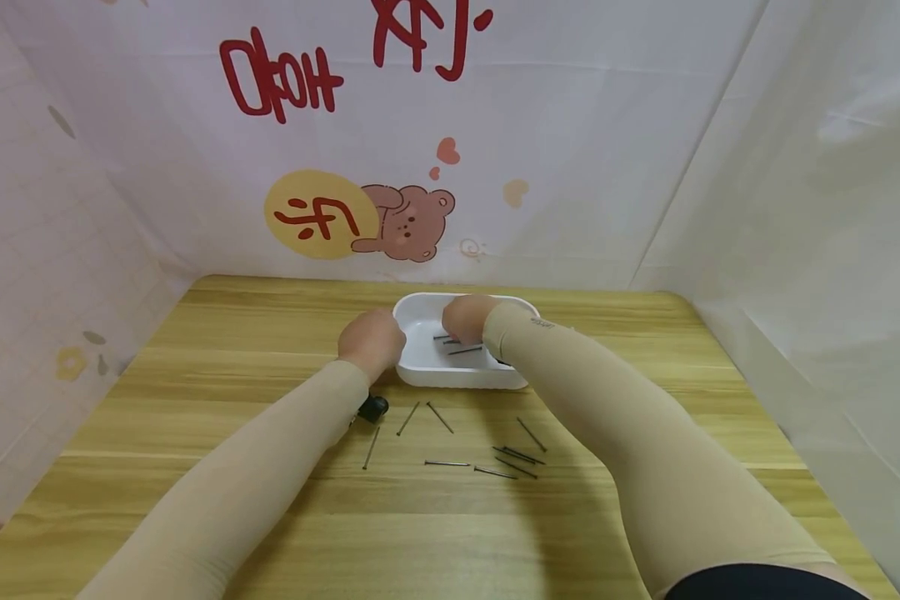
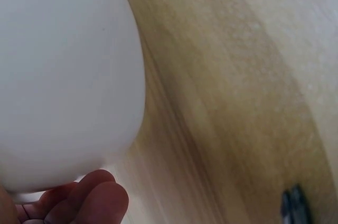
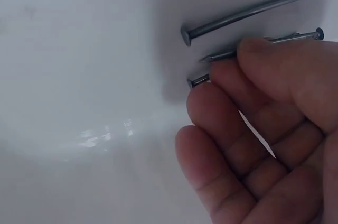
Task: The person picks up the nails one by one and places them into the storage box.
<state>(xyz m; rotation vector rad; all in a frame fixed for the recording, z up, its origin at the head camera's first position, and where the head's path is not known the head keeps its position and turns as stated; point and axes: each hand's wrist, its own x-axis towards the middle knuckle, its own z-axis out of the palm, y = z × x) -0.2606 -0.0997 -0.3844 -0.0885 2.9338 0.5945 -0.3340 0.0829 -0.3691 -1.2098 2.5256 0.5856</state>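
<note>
A white plastic tray [image 1: 461,378] with rounded corners stands toward the back of the table. My left hand [image 1: 372,342] grips its left rim; in the left wrist view, curled fingertips [image 2: 100,203] show at the tray's edge. Inside the tray is my right hand [image 1: 467,318]. Its thumb and index finger pinch a steel nail [image 3: 296,37], seen in the right wrist view with the point to the left. Another nail [image 3: 248,15] lies on the tray's bottom beside it. A third nail's head [image 3: 198,80] peeks out by the fingers, which hide the rest.
Several loose nails lie on the wooden table [image 1: 390,533] in front of the tray, among them a nail [image 1: 447,463] lying crosswise and a small cluster [image 1: 517,456] to the right. A black device [image 1: 373,408] sits under the left wrist. White printed curtains [image 1: 570,167] hang behind.
</note>
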